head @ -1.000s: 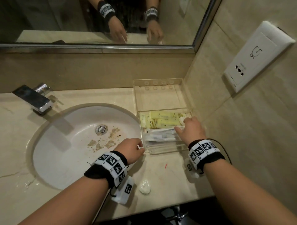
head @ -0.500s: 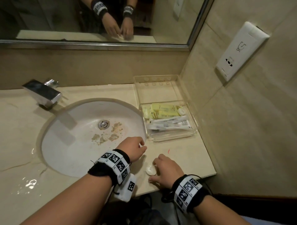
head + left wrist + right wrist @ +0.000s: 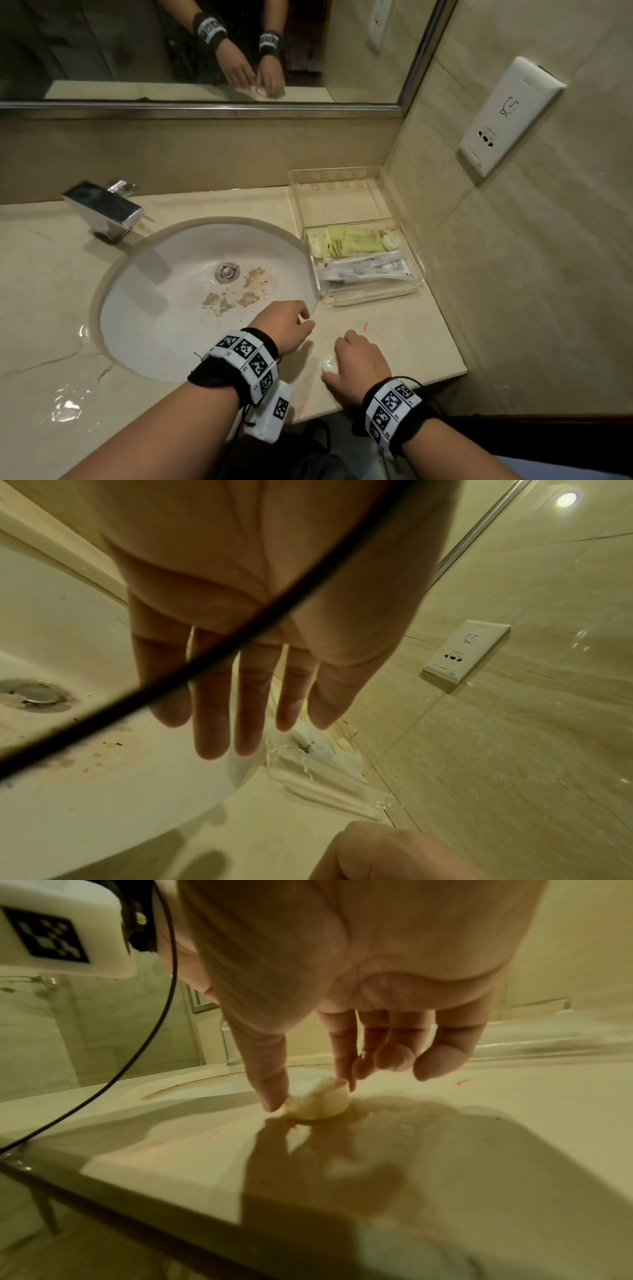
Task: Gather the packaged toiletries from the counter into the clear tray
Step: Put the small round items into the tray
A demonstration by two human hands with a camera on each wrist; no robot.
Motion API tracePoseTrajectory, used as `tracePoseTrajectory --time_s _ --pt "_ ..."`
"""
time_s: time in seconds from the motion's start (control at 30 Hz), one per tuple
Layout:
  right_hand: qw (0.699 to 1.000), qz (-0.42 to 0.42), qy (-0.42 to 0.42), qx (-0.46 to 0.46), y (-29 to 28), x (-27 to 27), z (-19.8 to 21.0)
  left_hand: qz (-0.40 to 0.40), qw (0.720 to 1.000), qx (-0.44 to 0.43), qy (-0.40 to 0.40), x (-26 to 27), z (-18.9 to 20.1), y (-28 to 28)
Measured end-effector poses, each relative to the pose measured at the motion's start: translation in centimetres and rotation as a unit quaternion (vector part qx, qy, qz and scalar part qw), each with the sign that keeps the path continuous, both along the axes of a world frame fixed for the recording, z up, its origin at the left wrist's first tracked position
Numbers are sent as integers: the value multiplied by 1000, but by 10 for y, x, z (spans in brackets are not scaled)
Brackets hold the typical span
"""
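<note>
A small round wrapped soap (image 3: 328, 366) (image 3: 316, 1102) sits on the counter near its front edge. My right hand (image 3: 337, 358) (image 3: 311, 1096) pinches it between thumb and forefinger; the soap still rests on the counter. The clear tray (image 3: 370, 298) (image 3: 329, 783) stands at the right by the wall. It holds yellow packets (image 3: 352, 241), white packets (image 3: 366, 270) and a small round white piece (image 3: 390, 241). My left hand (image 3: 301, 322) (image 3: 240, 723) hovers over the basin's right rim with relaxed fingers and holds nothing.
The white basin (image 3: 164, 308) with a stained bottom fills the counter's middle, and a chrome faucet (image 3: 102, 209) stands behind it at the left. A tiled wall with a socket plate (image 3: 507, 116) closes the right side. Water is pooled on the counter (image 3: 65, 407) at the left.
My right hand left the tray, drew back to the counter's front and closed its thumb and forefinger on the round soap. The left hand stayed by the basin rim.
</note>
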State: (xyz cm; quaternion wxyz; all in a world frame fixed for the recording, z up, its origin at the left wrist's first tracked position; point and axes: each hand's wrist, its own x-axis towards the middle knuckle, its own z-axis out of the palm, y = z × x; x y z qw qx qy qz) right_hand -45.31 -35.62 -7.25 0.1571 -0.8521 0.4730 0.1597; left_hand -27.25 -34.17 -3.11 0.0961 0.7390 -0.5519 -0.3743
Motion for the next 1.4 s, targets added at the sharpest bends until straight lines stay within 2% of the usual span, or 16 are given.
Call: tracePoseTrajectory --time_s 0.23,0.5,0.77,0.93,1.23,1.4 --pt "1000 -12 -18 18 -23 -9 2 1 1000 4 7 -7 -1 -21" --pt "998 42 34 10 -30 -38 6 7 1000 -6 14 -12 -1 -41" --pt "996 87 8 21 -35 -43 7 9 1000 0 9 -16 -3 -49" --pt "992 122 31 23 -32 -49 6 5 1000 3 12 -20 -4 -51" --pt "995 91 28 17 -25 -50 0 -2 1000 -4 14 -24 -1 -53" --pt "999 29 -26 -2 -45 -42 12 -1 1000 -11 14 -25 -2 -53"
